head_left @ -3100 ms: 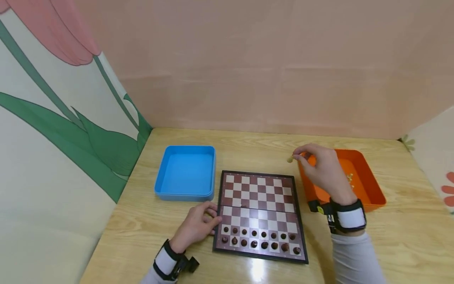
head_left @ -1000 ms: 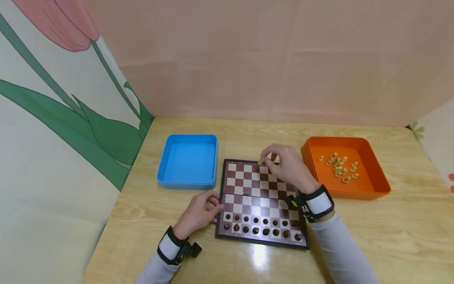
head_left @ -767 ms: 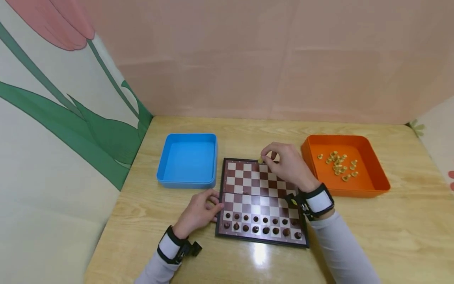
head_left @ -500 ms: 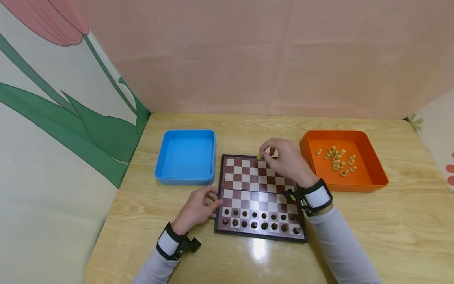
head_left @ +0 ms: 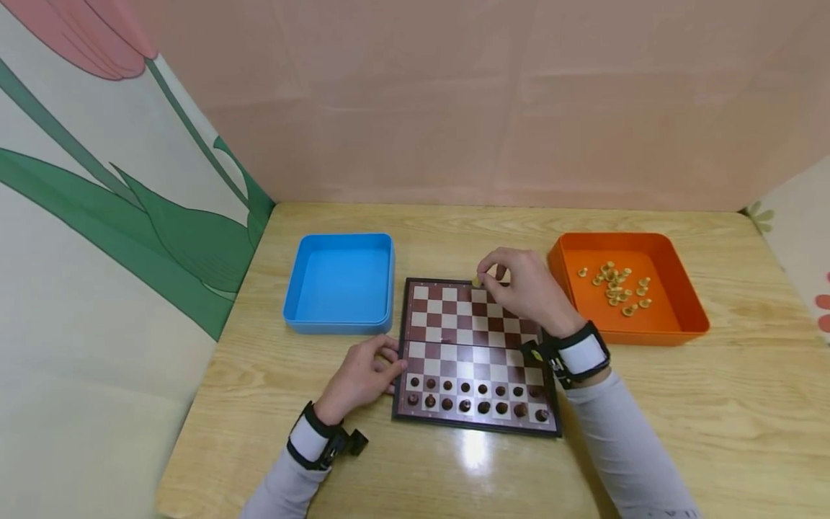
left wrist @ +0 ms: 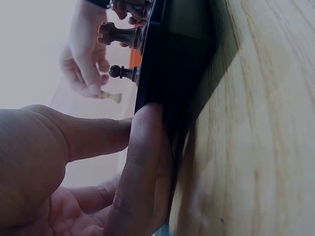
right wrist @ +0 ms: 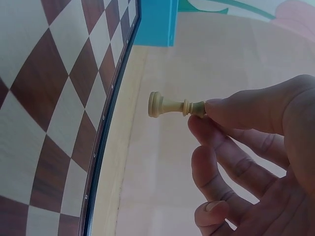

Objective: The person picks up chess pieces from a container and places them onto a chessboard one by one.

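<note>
With thumb and forefinger my right hand (head_left: 527, 288) pinches a cream chess piece (right wrist: 172, 106) by its top, its round base pointing down. In the head view the piece is over the far edge of the chessboard (head_left: 447, 353), near the middle; the right wrist view shows it apart from the board. My left hand (head_left: 364, 378) grips the board's left edge, thumb at the top and a finger (left wrist: 140, 162) along the side. Dark brown pieces (head_left: 483, 407) stand in two rows on the near side of the board. A brown rook (left wrist: 120, 35) and pawn (left wrist: 125, 73) show in the left wrist view.
An orange box (head_left: 687, 328) right of the board holds several cream pieces (head_left: 612, 285). To the left stands a blue box (head_left: 340, 328). Both are on the wooden table (head_left: 746, 404), which meets a pink wall covering (head_left: 454, 130) at the back.
My right hand has carried the cream piece from beside the orange box leftward to the board's far edge and hovers there. The left hand stays on the board; the head view has shifted.
</note>
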`<state>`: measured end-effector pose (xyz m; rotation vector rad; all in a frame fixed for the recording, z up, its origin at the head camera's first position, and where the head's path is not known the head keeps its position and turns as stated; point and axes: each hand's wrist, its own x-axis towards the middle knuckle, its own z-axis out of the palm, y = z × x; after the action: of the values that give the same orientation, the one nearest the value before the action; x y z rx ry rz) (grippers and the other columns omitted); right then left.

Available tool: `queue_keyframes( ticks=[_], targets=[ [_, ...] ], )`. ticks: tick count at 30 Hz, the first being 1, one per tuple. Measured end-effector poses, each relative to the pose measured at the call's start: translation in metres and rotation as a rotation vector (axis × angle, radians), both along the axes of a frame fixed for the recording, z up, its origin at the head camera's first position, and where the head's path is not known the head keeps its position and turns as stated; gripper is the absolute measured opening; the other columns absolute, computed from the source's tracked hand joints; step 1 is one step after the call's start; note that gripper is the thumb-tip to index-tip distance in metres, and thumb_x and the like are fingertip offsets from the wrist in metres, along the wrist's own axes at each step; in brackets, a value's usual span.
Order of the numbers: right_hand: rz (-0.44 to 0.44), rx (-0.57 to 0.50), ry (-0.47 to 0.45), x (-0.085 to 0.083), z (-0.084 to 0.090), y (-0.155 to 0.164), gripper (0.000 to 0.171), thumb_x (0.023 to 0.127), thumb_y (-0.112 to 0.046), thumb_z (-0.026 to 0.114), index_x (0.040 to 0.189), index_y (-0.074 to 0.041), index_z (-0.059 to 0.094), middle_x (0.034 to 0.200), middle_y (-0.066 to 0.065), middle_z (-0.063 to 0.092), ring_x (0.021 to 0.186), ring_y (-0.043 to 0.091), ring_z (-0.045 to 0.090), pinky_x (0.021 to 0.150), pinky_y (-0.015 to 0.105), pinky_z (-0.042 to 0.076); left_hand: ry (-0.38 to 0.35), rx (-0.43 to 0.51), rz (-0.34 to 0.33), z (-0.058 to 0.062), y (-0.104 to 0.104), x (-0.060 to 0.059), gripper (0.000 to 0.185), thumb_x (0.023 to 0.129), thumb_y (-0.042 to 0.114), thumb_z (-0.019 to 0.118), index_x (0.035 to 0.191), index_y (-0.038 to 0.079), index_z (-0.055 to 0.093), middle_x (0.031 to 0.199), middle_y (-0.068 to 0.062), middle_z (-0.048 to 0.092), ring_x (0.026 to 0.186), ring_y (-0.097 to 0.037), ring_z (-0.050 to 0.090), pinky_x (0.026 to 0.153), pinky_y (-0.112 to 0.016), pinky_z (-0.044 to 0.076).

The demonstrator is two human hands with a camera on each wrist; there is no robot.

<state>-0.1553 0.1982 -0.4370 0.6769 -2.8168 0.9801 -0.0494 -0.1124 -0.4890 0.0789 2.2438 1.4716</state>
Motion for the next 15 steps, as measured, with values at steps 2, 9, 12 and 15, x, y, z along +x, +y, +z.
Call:
queue_keyframes(
  ticks=[2,9,12,15],
  targets=[
    [-0.001,0.005,0.001,-0.0002,0.0,0.0007,0.006,0.097,-0.007,0.076,0.102,-0.006,0.08,0.096,0.007,0.077,0.08,0.023,0.063,0.049,0.027,0.05,0.007,0.0,-0.001,0.0,0.0,0.0,0.027,0.104,0.011,0.071,0.128,0.0,0.063,0.107,-0.012,0.069,0.076,-0.014,0.074,0.062,-0.031,0.068],
    [-0.014,0.021,-0.009,0.0002,-0.0013,0.0035,0.005,0.097,-0.009,0.076,0.1,-0.007,0.08,0.095,0.007,0.076,0.077,0.022,0.062,0.047,0.027,0.049,-0.006,0.001,0.001,-0.0001,0.0,0.0001,0.027,0.104,0.01,0.071,0.128,0.001,0.063,0.106,-0.012,0.069,0.075,-0.014,0.074,0.062,-0.031,0.068],
    [-0.017,0.022,0.0,-0.0001,-0.0023,0.0028,0.005,0.096,-0.009,0.077,0.1,-0.007,0.08,0.093,0.007,0.076,0.075,0.021,0.062,0.046,0.027,0.048,-0.002,0.002,-0.002,0.0005,0.0001,0.0001,0.027,0.104,0.01,0.071,0.128,0.0,0.063,0.106,-0.012,0.069,0.075,-0.014,0.074,0.062,-0.031,0.068],
    [-0.019,0.02,-0.002,-0.0001,-0.002,0.0003,0.005,0.096,-0.009,0.078,0.1,-0.007,0.08,0.093,0.007,0.076,0.073,0.02,0.061,0.045,0.027,0.048,0.0,0.001,-0.001,0.0015,0.0004,0.0001,0.027,0.104,0.01,0.071,0.128,0.0,0.063,0.106,-0.012,0.069,0.075,-0.014,0.074,0.062,-0.031,0.068]
  ],
)
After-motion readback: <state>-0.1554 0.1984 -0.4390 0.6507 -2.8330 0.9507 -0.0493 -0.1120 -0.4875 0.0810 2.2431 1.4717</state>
